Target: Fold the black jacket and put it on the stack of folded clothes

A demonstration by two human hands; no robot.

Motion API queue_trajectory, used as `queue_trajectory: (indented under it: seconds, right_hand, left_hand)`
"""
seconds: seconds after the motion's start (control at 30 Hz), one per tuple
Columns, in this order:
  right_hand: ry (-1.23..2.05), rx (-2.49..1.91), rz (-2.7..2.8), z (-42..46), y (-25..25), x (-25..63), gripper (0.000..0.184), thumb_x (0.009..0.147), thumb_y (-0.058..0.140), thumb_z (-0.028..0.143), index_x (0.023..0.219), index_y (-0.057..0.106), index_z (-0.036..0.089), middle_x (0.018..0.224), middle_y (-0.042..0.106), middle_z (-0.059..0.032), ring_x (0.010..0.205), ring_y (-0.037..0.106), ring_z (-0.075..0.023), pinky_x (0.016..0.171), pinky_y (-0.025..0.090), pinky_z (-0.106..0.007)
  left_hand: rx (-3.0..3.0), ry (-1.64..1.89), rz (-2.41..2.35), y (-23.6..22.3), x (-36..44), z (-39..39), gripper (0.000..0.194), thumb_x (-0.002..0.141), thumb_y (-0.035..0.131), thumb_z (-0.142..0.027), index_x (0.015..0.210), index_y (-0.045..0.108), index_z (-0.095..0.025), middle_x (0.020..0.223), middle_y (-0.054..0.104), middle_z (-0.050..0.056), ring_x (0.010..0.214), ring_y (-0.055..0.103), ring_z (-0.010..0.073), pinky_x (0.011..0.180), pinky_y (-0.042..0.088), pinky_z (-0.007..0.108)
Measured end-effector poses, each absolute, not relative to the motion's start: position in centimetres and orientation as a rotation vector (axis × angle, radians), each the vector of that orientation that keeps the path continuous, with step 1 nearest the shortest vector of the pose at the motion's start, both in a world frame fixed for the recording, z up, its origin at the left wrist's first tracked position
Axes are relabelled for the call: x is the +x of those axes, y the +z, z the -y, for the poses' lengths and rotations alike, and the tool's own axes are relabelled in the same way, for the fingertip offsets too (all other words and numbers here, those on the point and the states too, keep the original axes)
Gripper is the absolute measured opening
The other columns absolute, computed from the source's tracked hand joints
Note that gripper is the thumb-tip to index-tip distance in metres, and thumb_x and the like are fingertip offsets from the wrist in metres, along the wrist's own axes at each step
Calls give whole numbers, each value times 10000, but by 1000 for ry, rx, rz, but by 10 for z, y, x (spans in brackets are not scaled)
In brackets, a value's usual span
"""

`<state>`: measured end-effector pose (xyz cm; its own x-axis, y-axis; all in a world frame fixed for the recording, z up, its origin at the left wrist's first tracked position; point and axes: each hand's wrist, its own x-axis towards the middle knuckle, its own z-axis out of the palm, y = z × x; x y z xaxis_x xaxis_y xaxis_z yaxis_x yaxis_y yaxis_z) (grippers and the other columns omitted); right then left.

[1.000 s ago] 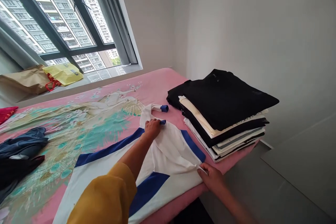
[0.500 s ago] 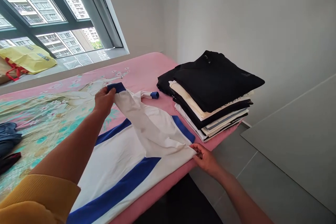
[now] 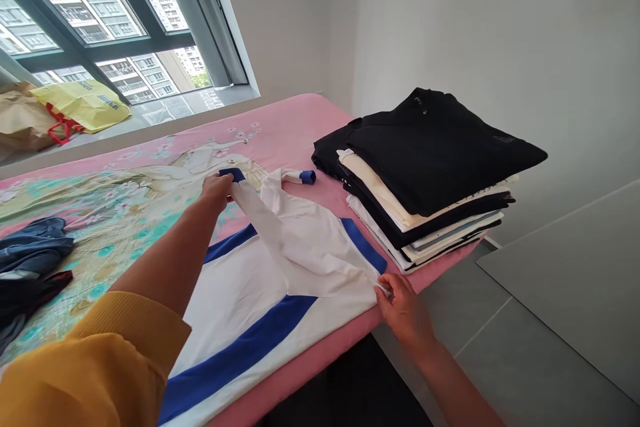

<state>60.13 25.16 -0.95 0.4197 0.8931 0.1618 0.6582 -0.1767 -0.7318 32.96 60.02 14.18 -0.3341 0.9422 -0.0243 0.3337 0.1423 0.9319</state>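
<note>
A white shirt [image 3: 240, 280] with blue side stripes, a blue collar and blue cuffs lies spread along the near edge of the bed. My left hand [image 3: 217, 191] is closed on one sleeve at its blue cuff and holds it across the body of the shirt. At the shirt's shoulder, beside the collar, my right hand [image 3: 400, 300] pinches the white cloth between thumb and fingers. The other sleeve lies bent at the far side, its blue cuff [image 3: 307, 177] resting on the pink sheet.
A tall stack of folded clothes, black on top [image 3: 440, 153], stands right of the shirt. Crumpled dark clothes [image 3: 35, 253] lie at left on the patterned bedding [image 3: 125, 233]. Bags, one yellow [image 3: 85, 103], sit on the windowsill. Beyond the bed's edge is grey floor [image 3: 480, 320].
My left hand has lowered the cuff slightly toward the bed. My right hand still pinches the shoulder. The camera view has shifted a little to the left.
</note>
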Motion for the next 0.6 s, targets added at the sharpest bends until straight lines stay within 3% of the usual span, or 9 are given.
queue_trajectory:
  seconds: [0.13,0.3,0.4,0.5,0.6]
  right_hand:
    - [322,-1511,1647,-252,21,574,137,905,444,206,937,577,205,882,600,-59,847,567,-179,776,475,-308]
    - [483,-952,2147,-287,42,530,324,861,406,63,1110,560,202,1009,620,-45,1023,552,-149,920,471,-296]
    - [413,-1008,2278,-314,23,518,331,883,413,97,1176,546,174,1143,606,-61,1144,508,-153,1043,396,-340]
    - [255,-1251,2277,-328,-3,516,439,886,465,182,1325,455,150,1364,465,-106,1307,361,-213,1126,271,-457]
    - [187,-1316,2284,-330,-15,515,535,877,470,204,1400,375,138,1437,373,-109,1362,268,-222,1140,247,-468]
  left_hand:
    - [1106,1107,-1804,128,327,-600,153,643,583,-127,763,499,-171,638,520,-9,528,538,138,555,508,373]
    - [1066,1064,-1800,124,324,-604,184,646,606,-150,797,505,-178,663,530,-3,560,548,138,563,507,350]
    - [1059,1039,-1808,121,317,-606,232,648,617,-166,856,515,-183,690,536,3,562,549,133,561,502,335]
    - [1053,988,-1801,114,306,-604,323,657,600,-162,963,509,-208,736,544,0,551,556,124,572,509,339]
    - [1065,908,-1768,104,292,-599,436,659,577,-154,1073,482,-250,783,559,0,554,580,127,588,526,349]
